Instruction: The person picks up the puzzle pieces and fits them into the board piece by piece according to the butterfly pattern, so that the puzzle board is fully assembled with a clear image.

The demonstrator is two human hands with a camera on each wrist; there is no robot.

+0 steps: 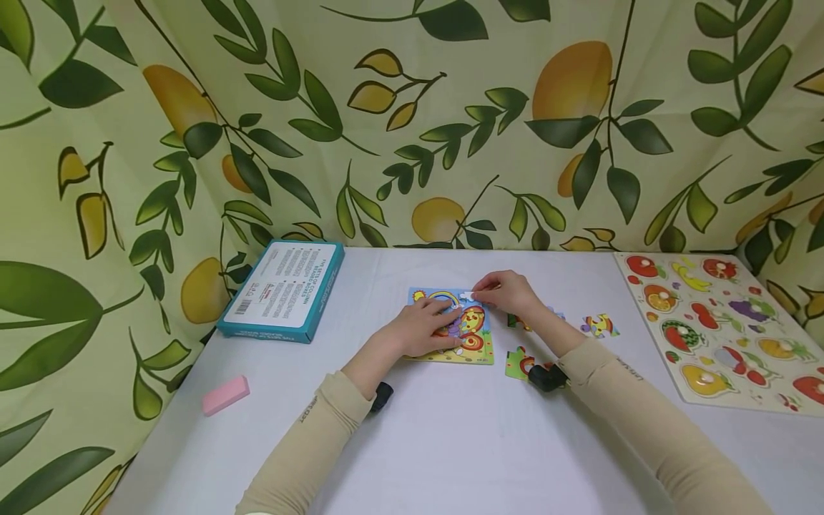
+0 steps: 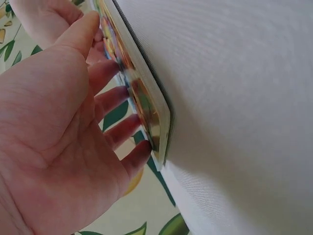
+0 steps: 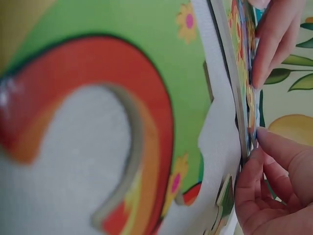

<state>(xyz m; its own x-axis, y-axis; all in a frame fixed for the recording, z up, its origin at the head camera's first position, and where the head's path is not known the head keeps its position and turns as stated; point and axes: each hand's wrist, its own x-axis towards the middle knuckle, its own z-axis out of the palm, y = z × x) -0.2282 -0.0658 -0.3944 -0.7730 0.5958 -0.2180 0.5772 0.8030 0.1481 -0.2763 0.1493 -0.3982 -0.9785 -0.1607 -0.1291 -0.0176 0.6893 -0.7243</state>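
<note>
A colourful jigsaw puzzle [image 1: 481,352] in a thin board lies on the white table, showing a rainbow, a sun and a cartoon figure. My left hand [image 1: 421,327] rests across its left and middle part, fingers spread; in the left wrist view the fingertips [image 2: 142,147] touch its face. At the puzzle's upper right corner, my right hand [image 1: 508,293] pinches a puzzle piece between thumb and index finger, the piece mostly hidden by the fingers. A green jigsaw piece [image 1: 515,365] with a red-orange curve lies below my right forearm, large in the right wrist view.
Other loose jigsaw pieces [image 1: 601,326] lie right of the puzzle, some partly behind the right arm. A fruit peg board [image 1: 672,357] stands at the far right. On the left are a teal-edged box [image 1: 283,290] and a pink block [image 1: 226,395]. Patterned cloth [image 1: 399,143] hangs behind.
</note>
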